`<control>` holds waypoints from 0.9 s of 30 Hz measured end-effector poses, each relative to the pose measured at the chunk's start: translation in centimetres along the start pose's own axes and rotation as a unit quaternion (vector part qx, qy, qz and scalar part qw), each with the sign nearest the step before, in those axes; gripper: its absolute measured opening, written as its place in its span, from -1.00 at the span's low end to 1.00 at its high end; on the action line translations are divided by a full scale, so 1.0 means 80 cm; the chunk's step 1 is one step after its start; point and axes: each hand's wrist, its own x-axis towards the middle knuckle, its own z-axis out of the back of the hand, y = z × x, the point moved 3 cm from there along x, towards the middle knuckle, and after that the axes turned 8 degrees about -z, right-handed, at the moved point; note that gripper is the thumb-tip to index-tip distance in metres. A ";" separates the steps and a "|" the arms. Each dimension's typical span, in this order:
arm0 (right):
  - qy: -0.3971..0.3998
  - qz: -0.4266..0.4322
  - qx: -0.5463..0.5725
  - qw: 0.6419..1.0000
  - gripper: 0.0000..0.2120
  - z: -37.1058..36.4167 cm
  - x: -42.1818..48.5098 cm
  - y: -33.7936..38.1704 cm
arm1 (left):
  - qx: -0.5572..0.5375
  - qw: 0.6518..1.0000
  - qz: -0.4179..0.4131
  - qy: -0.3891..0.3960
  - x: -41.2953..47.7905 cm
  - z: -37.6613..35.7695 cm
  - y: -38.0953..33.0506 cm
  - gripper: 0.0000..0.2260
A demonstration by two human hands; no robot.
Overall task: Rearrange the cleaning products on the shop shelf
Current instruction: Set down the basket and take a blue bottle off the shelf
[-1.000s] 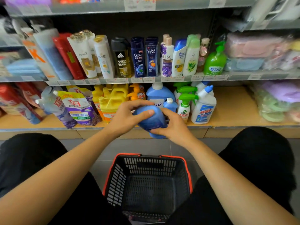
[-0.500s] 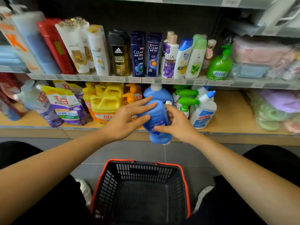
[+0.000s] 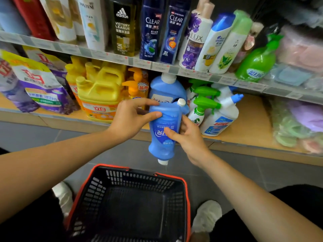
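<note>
I hold the blue bottle upside down, its white cap pointing at the floor. It hangs just in front of the edge of the lower shelf and above the black basket with the red rim. My left grip is clamped on the bottle's upper part from the left, thumb laid across the front and forefinger stretched along the top edge. My right grip is clamped on it from the right, thumb pressed on the label and the other fingers curled round its far side. Right behind the bottle a blue jug with a white cap stands on the shelf. Yellow canisters stand to its left. To its right are green spray bottles and a white cleaner bottle.
</note>
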 end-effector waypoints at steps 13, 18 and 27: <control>-0.024 -0.053 0.136 0.989 -0.73 0.003 0.011 0.021 | -0.114 0.975 0.131 0.139 -0.029 -0.025 0.043 -0.59; -0.035 -0.064 0.231 0.970 -0.75 0.009 0.012 0.035 | -0.213 0.938 0.198 0.186 -0.057 -0.044 0.049 -0.58; -0.105 -0.159 0.016 0.982 -0.62 0.040 0.004 0.038 | -0.316 0.930 0.182 0.035 -0.031 -0.022 0.035 -0.58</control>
